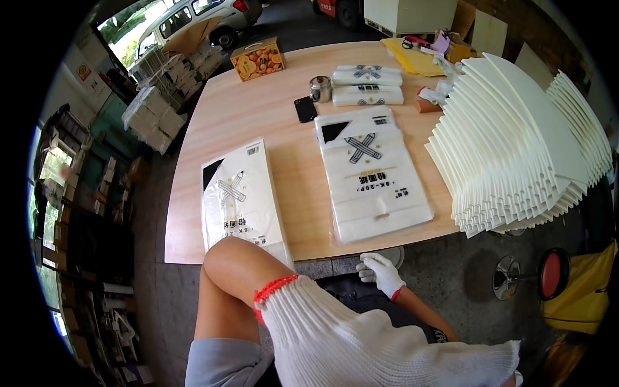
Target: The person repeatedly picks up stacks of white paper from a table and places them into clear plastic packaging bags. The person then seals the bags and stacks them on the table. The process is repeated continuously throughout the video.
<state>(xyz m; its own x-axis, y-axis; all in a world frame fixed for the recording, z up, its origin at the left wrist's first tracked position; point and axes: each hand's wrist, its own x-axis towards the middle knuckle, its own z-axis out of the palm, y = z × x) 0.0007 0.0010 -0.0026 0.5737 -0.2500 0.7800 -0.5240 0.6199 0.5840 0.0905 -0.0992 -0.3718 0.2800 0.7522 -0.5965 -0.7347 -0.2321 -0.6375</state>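
Near the left side of the pale wood-grain table (293,158) lies a flat packet of white sheets in a clear printed plastic sleeve (248,200), its near end partly hidden by the bent left arm; it looks already filled. Beside it, well within the tabletop, a neat pile of flat translucent white plastic sleeves (377,174) appears unfilled, and the large fanned stack of thick cream-white sheets (509,142) at the right lies unwrapped, so most of the work seems left. The white-gloved right hand (382,272) is just off the table's near edge, fingers loosely curled and apparently holding nothing. The white-gloved left hand (412,342) is close to the camera; I cannot tell how its fingers stand. Farther back are rolled white plastic bundles (367,95), a black phone (305,109) and a shiny metal mug (320,89).
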